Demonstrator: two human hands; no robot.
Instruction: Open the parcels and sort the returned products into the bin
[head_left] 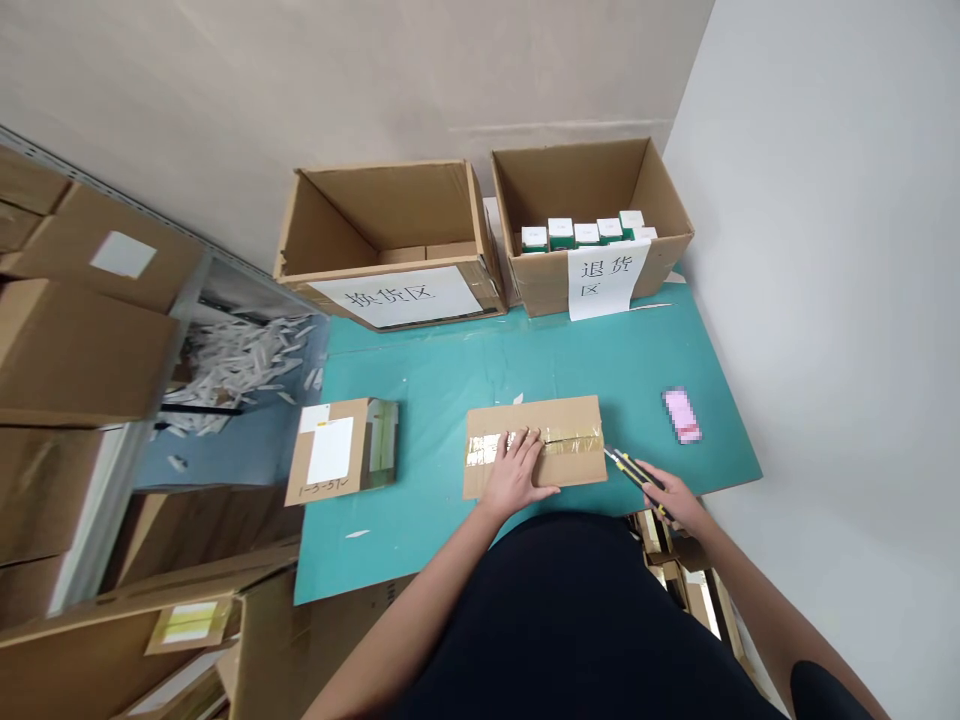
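Note:
A cardboard box [574, 468] lies on the teal table top, with clear yellowish tape along its upper face. My left hand [513, 474] rests on the box's left half, fingers spread flat across the tape. In my right hand [672, 498] is a black and yellow utility knife [636, 472], gripped by the handle. Its blade points at the right end of the box, near the tape; whether it touches the cardboard I cannot tell.
Behind stand two open cartons with paper signs, the left carton [390, 255] and the right carton [540, 285], the right one holding several green-white boxes [560, 232]. A labelled box [330, 450] sits left, a pink blurred item [681, 414] right. Stacked cartons [75, 350] fill the left side.

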